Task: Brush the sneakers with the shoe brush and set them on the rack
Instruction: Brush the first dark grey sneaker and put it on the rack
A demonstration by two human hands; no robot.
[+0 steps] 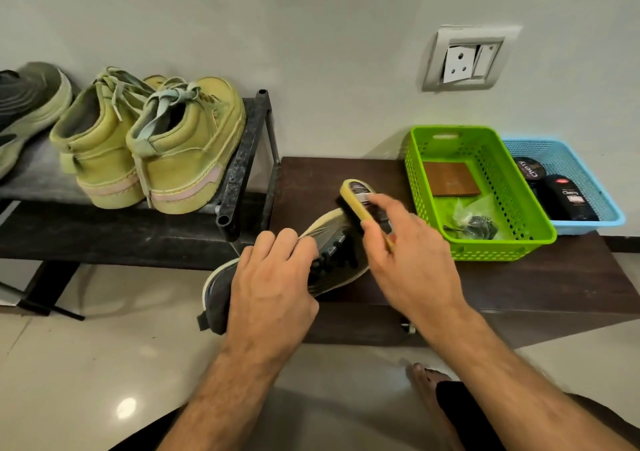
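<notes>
A dark grey sneaker with a pale sole lies tilted, its toe on the dark brown bench and its heel off the bench's left end. My left hand grips it over the middle of the upper. My right hand holds a wooden shoe brush, whose black bristles touch the sneaker's toe. On the black rack at the left stand two yellow-green high-top sneakers, heels toward me. The matching dark grey sneaker lies at the rack's far left, cut off by the frame.
A green plastic basket sits on the bench's right half, holding a brown pad and a small bag. Behind it a blue basket holds black polish containers. A wall socket is above. My bare foot rests on the glossy tiled floor.
</notes>
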